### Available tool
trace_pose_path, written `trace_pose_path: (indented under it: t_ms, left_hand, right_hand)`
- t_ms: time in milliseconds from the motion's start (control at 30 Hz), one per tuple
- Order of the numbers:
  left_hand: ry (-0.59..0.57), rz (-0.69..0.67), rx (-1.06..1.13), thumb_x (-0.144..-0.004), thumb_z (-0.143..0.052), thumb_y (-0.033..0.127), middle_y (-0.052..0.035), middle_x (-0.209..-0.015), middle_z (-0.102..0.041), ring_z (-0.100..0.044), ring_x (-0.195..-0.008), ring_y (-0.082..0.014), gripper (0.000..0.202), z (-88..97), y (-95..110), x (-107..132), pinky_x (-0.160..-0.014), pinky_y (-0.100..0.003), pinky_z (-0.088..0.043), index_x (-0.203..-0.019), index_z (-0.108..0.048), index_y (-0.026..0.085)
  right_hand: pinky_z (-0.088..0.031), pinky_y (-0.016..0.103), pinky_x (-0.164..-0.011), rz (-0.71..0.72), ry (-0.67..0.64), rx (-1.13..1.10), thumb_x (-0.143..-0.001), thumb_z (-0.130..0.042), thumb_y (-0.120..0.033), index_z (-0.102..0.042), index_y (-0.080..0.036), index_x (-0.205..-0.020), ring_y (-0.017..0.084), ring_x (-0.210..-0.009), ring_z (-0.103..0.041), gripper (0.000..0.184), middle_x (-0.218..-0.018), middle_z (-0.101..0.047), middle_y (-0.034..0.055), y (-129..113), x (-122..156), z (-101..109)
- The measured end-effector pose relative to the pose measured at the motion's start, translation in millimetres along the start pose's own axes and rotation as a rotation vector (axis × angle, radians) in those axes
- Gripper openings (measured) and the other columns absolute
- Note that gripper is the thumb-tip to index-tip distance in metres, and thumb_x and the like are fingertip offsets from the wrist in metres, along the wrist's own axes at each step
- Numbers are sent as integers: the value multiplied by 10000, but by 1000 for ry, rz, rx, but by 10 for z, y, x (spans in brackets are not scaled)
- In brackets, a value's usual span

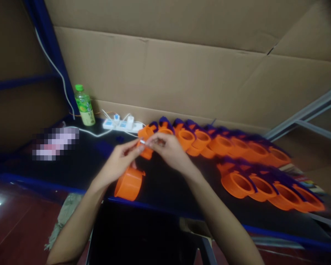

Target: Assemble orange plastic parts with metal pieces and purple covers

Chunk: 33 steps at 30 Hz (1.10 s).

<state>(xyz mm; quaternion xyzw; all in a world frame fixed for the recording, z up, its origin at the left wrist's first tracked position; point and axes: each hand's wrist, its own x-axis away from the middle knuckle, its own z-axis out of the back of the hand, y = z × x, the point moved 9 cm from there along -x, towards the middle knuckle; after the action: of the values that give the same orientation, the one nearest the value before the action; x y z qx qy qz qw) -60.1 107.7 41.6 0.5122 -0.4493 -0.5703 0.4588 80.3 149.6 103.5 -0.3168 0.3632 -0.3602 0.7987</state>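
My left hand [123, 160] is closed, its thumb and finger pinched near a small whitish piece [142, 141]. An orange plastic ring-shaped part [129, 184] hangs just under this hand and seems held by it; the fingers hide the join. My right hand [167, 148] meets the left from the other side, its fingertips pinched at the whitish piece, which is too blurred to name. More orange plastic [145, 151] shows between and behind the two hands. I cannot tell if it belongs to the held part.
Orange ring parts with dark blue pieces stand in a back row [202, 137] and a front-right row [238, 184] on the black table [168, 191]. Behind are a white power strip [123, 125] with cables, a green-capped bottle [84, 106] and a cardboard wall [165, 73]. A blurred-out pinkish item [57, 142] lies left.
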Motion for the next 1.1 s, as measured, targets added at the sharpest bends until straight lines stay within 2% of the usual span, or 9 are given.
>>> trace_pose_path:
  t_ms: [133, 233, 333, 467, 567, 700, 900, 1033, 1100]
  left_hand:
    - [158, -28, 75, -905, -683, 559, 25, -548, -597, -557, -526, -130, 509, 305, 20, -35, -601, -238, -454, -1251, -726, 188]
    - [199, -16, 116, -895, -697, 554, 23, -549, -607, -554, -522, -130, 478, 431, -36, -59, -596, -233, -451, -1200, -726, 187]
    - [189, 4, 133, -896, -696, 549, 28, -542, -605, -555, -519, -129, 454, 461, -112, -101, -593, -229, -450, -1168, -721, 187]
    - [134, -30, 107, -880, -730, 511, 27, -634, -656, -624, -564, -137, 429, 413, -128, -152, -690, -265, -518, -1165, -710, 189]
    - [42, -33, 115, -837, -787, 463, -3, -827, -726, -662, -593, -137, 427, 327, -131, -162, -682, -281, -547, -1156, -706, 192]
    - [-42, 1, 126, -818, -816, 428, -51, -1019, -754, -667, -603, -114, 419, 240, -162, -159, -660, -270, -567, -1147, -714, 189]
    - [28, -21, 187, -840, -805, 413, -51, -1008, -752, -683, -646, -101, 361, 205, -147, -154, -658, -228, -572, -1104, -713, 184]
    - [-39, -27, 207, -847, -797, 414, -50, -1005, -744, -681, -629, -101, 385, 43, -131, -136, -668, -235, -566, -1142, -698, 187]
    - [-53, -38, 202, -854, -788, 414, -40, -989, -728, -683, -627, -105, 381, -14, -129, -132, -660, -237, -560, -1146, -689, 191]
  right_hand:
    - [-523, 303, -801, 52, 189, 54, -1056, -481, -380, -742, -201, -1002, 181, -891, -701, 320, -950, -765, 53, 68, 4, 3]
    - [-536, 314, -844, 40, 88, 211, -1085, -406, -343, -724, -197, -1069, 192, -927, -724, 351, -1031, -777, 66, 248, 59, -191]
    - [-524, 350, -937, 4, -57, 558, -1053, -492, -295, -686, -208, -1240, 242, -1097, -712, 284, -1270, -731, 98, 514, 126, -400]
    - [-542, 369, -864, -118, -119, 759, -999, -561, -216, -580, -189, -1424, 284, -1084, -718, 427, -1391, -653, 162, 866, 157, -504]
    - [-545, 363, -822, -140, -114, 724, -958, -591, -150, -655, -181, -1324, 275, -1010, -730, 372, -1282, -699, 158, 958, 136, -510]
    - [-549, 328, -859, -103, -88, 622, -980, -587, -185, -703, -224, -1244, 213, -995, -709, 291, -1195, -730, 91, 896, 130, -386]
    - [-526, 262, -565, 17, 179, -54, -1014, -546, -391, -666, -274, -1376, 150, -747, -613, 398, -1043, -651, 56, 526, 255, 97]
    - [-500, 247, -552, 25, 140, -89, -967, -631, -388, -732, -291, -1278, 137, -750, -592, 341, -1044, -646, 49, 356, 318, 44]
    - [-482, 251, -550, 3, 209, -87, -923, -700, -387, -729, -270, -1245, 137, -720, -595, 344, -985, -679, 37, 347, 342, 36]
